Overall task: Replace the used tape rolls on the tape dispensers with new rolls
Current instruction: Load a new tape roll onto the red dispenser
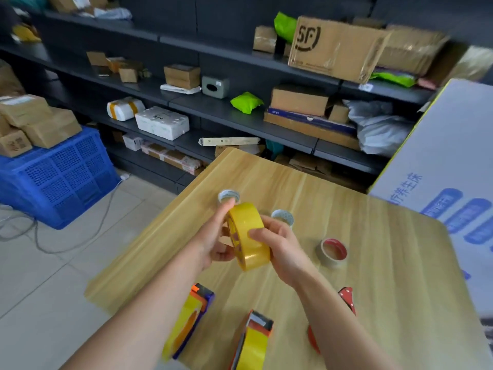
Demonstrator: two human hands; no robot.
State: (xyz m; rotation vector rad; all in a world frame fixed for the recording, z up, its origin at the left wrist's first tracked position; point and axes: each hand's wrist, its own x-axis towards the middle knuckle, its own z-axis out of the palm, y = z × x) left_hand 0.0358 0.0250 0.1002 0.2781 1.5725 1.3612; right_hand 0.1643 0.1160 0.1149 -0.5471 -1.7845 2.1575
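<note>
- The yellow tape roll point(248, 236) stood on edge above the middle of the table point(373, 263), its hole facing left.
- The right hand point(280, 241) curled its fingers over the band; the left hand point(213, 236) gripped the open side.
- A purple dispenser point(192, 321) lay by the near edge.

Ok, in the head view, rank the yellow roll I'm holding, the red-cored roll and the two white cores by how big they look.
1. yellow roll, though held nearer the camera
2. red-cored roll
3. far white core and near white core look alike, unranked

The right forearm point(333, 316) hides most of the red dispenser point(347, 299).
</note>
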